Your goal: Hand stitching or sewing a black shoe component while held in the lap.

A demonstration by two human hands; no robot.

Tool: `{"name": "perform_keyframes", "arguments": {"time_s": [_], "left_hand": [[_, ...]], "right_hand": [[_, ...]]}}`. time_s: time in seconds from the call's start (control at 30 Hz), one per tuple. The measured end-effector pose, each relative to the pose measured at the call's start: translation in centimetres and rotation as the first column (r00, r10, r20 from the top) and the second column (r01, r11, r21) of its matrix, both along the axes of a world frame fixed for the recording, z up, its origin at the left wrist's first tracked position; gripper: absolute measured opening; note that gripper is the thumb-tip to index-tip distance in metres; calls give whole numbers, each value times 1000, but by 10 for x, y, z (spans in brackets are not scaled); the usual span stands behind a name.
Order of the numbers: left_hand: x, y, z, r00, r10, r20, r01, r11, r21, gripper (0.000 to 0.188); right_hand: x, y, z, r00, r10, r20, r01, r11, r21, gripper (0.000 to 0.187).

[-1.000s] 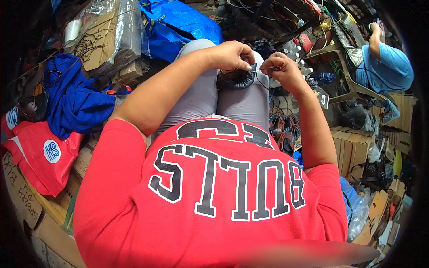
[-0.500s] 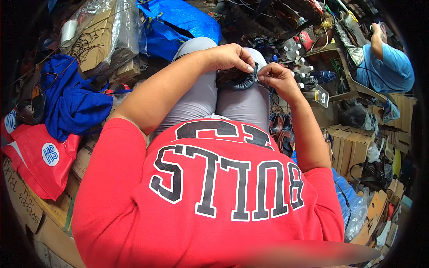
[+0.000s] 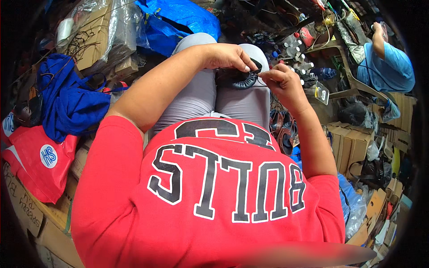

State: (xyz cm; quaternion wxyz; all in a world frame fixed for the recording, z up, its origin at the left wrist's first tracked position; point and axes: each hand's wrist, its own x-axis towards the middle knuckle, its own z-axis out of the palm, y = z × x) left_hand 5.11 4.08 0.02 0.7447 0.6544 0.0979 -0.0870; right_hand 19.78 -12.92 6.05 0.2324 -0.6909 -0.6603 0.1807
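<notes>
A small dark leather piece (image 3: 245, 83) with a curved, gathered edge lies over my grey-trousered thighs; it looks like part of a shoe. My left hand (image 3: 228, 58) is closed on its upper edge, pinching it between thumb and fingers. Just to the right, my right hand (image 3: 284, 85) has thumb and forefinger pressed together close beside the piece's rim. Whatever those fingertips hold is too small to make out. Part of the piece is hidden behind my left fingers and in shadow.
Several capped bottles (image 3: 292, 50) stand beyond my right hand. A person in a blue shirt (image 3: 386, 67) is near a chair frame (image 3: 342, 58) at the far right. Blue cloth (image 3: 71, 98) and a red bag (image 3: 42, 165) lie left; cardboard boxes (image 3: 351, 145) sit right. A blue sack (image 3: 178, 20) lies ahead.
My right fingertips have drawn slightly away from the leather piece's rim and the hand has turned. The piece has tilted, showing its gathered edge more fully. My left hand keeps its pinch.
</notes>
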Motion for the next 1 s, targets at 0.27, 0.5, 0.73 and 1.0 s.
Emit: {"name": "perform_keyframes", "arguments": {"time_s": [0.27,0.5,0.73,1.0], "left_hand": [[-2,0,-2,997,68,-22,-70,992,-103,35],[-3,0,-6,996,86,-18,-87,993,-82,34],[-2,-2,0,1000,23,-5,-24,997,-73,37],[7,3,5,991,-107,81,86,971,222,35]], "right_hand": [[6,3,-13,982,-57,-178,51,998,-36,17],[-1,-1,-31,968,-100,-229,121,989,81,19],[-18,0,5,928,78,364,-115,990,80,14],[2,44,16,908,355,222,-309,926,-217,16]]}}
